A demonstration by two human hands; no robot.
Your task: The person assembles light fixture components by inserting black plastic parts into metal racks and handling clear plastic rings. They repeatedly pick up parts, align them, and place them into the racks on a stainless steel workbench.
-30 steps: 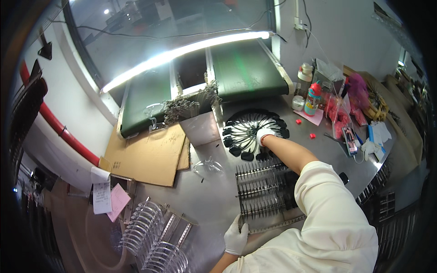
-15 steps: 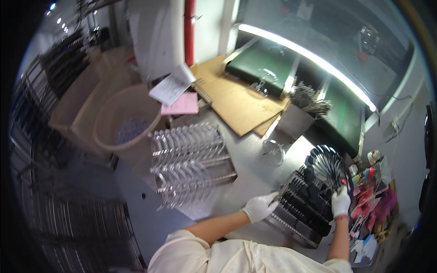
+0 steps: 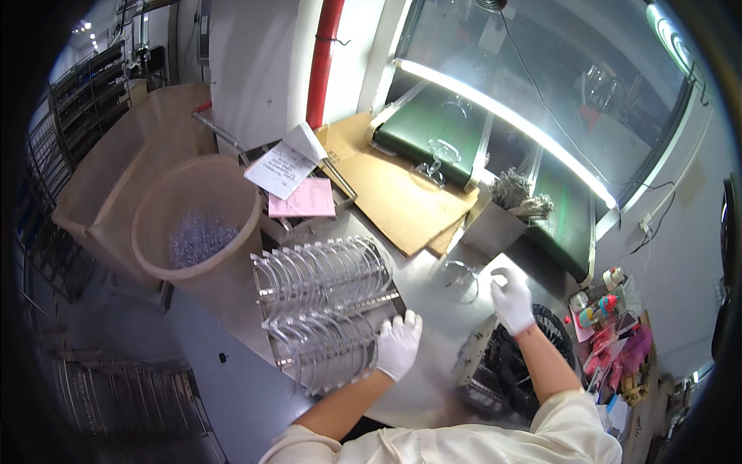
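My left hand (image 3: 399, 346), in a white glove, rests against the right end of a metal rack (image 3: 396, 305); its fingers are stretched out, with nothing seen in them. Two rows of clear curved plastic pieces (image 3: 325, 267) stand upright in that rack. My right hand (image 3: 512, 300), also gloved, hangs open with thumb and forefinger apart, just right of a loose clear curved piece (image 3: 461, 281) on the metal table (image 3: 433, 352). Beneath my right forearm is a second rack (image 3: 473, 354) of black pieces (image 3: 502, 356), smeared by motion and partly hidden by the arm.
Beyond the table are cardboard sheets (image 3: 394, 193), green conveyor belts (image 3: 429, 127), a metal box (image 3: 495, 230) of wire parts and a bright tube light (image 3: 510, 116). Papers (image 3: 301, 197) lie left. A large round bin (image 3: 147, 240) holds clear bits. Bottles (image 3: 599, 309) and pink bags stand right.
My left hand has gone from the black rack to the clear-piece rack. My right hand has left the black rack's side and moved up and left. The black rack sits closer to me.
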